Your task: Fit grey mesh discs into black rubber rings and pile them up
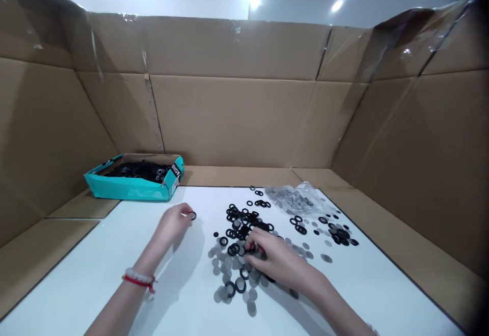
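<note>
Between the fingertips of my left hand (176, 222) is a small black ring (193, 216), held above the white tabletop left of the pile. My right hand (267, 254) reaches into the pile of black rings (244, 219), its fingers curled together; whatever they grip is too small to make out. Translucent grey discs (225, 262) lie scattered below and beside the black rings, some partly hidden by my right hand.
A teal box (128, 188) full of black rings stands at the back left. A clear plastic bag (294, 198) lies at the back right, near more rings and discs (342, 235). Tall cardboard walls (233, 122) surround the white tabletop (164, 295).
</note>
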A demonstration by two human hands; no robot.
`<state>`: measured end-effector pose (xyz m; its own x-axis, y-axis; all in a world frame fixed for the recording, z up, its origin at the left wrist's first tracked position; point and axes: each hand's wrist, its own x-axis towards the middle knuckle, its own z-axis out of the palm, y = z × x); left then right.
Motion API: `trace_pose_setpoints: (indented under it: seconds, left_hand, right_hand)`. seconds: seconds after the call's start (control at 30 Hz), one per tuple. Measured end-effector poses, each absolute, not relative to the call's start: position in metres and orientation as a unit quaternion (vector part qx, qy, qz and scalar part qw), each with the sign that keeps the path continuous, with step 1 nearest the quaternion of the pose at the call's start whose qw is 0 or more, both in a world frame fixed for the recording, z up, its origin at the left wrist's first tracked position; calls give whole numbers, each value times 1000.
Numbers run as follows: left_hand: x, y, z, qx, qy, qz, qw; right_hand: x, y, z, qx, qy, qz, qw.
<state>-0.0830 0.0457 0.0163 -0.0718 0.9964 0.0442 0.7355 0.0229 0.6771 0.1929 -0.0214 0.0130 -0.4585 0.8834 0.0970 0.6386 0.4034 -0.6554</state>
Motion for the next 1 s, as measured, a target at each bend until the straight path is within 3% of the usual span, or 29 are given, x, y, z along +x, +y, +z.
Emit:
trace_pose_setpoints:
  seconds: [0.17, 0.33, 0.57, 0.83, 1.0]
  left_hand:
    - [-124, 54, 18, 600, 768, 210, 77]
    - [-102, 48, 20, 660, 725, 196, 27]
    - [-46, 18, 5, 857, 438, 176, 206]
    - [-40, 18, -2, 824, 460, 238, 229]
    - [-21, 14, -6, 695, 439, 345, 453]
  right_hand:
    - [194, -23, 7, -459, -814, 296, 197]
    - [194, -23, 6, -451, -819, 301, 186]
    - [194, -18, 0, -434, -821, 302, 217]
    - [193, -16, 3, -464, -788, 305, 266]
    - [189, -9, 2, -467, -737, 354, 336]
